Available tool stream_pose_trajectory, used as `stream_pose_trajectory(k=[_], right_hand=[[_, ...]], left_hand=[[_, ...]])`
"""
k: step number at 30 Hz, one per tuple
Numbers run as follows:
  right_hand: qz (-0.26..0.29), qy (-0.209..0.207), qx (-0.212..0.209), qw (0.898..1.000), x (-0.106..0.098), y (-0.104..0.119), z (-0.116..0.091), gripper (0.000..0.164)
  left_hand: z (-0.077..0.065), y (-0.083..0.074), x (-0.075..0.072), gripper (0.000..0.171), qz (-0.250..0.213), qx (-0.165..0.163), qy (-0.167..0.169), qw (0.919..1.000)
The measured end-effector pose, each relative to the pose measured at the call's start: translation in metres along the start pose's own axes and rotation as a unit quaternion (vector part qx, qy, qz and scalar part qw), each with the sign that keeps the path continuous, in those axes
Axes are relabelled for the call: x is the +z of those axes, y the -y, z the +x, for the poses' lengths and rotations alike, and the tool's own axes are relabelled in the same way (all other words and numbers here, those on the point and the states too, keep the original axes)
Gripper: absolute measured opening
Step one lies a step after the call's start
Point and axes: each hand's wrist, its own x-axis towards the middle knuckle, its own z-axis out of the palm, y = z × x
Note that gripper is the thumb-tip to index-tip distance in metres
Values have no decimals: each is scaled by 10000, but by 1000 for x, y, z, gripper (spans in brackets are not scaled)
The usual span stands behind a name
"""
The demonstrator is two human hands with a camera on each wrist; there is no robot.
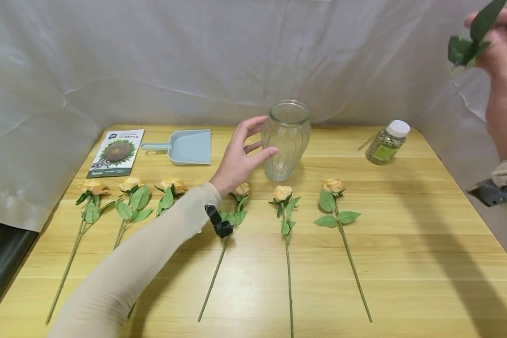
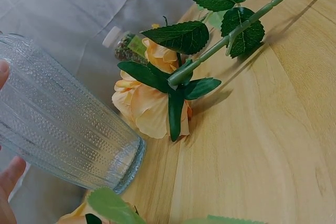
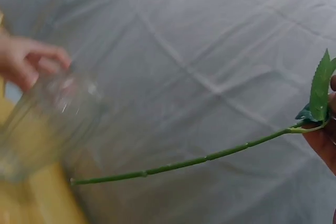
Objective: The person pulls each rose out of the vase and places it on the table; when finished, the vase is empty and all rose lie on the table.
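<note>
My left hand holds the left side of a clear ribbed glass vase, thumb in front and fingers near the rim. The vase stands upright on the table. Its lower body fills the left of the left wrist view, fingertips at the edge. Raised at the upper right, my right hand grips a leafy rose stem. In the right wrist view the bare stem end points toward the vase; the bloom is hidden. The nearest rose on the table lies just in front of the vase.
Several peach roses, including one at far left and one at right, lie in a row. Behind are a seed packet, a blue dustpan and a white-capped jar. Pale cloth hangs behind the wooden table.
</note>
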Motion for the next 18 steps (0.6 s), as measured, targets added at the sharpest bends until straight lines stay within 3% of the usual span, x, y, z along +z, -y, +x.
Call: stream_pose_trajectory(k=[1, 4, 7, 8, 11, 14, 16, 18], right_hand=[[-170, 97, 38, 9998, -6, -2, -4, 24], [75, 433, 137, 9989, -21, -10, -10, 22], [-218, 866, 262, 9957, -36, -14, -10, 20], [-23, 1054, 331, 9939, -42, -16, -10, 20], [367, 1765, 477, 9825, -61, -25, -13, 20], [1099, 2389, 716, 9621, -78, -39, -20, 22], [872, 2715, 786, 9552, -88, -47, -26, 26], [110, 2860, 914, 9538, -96, -52, -34, 33]], left_hand=[[0, 0, 0, 72, 7, -1, 7, 10000], [1, 1, 1, 72, 8, 23, 20, 10000], [1, 1, 2, 72, 1, 43, 8, 10000], [1, 1, 2, 72, -6, 44, 5, 10000], [1, 0, 2, 72, -19, 32, 2, 10000], [1, -1, 2, 72, -30, 33, 1, 10000], [1, -1, 2, 72, -31, 43, -13, 10000], [1, -1, 2, 72, -38, 40, -23, 10000]])
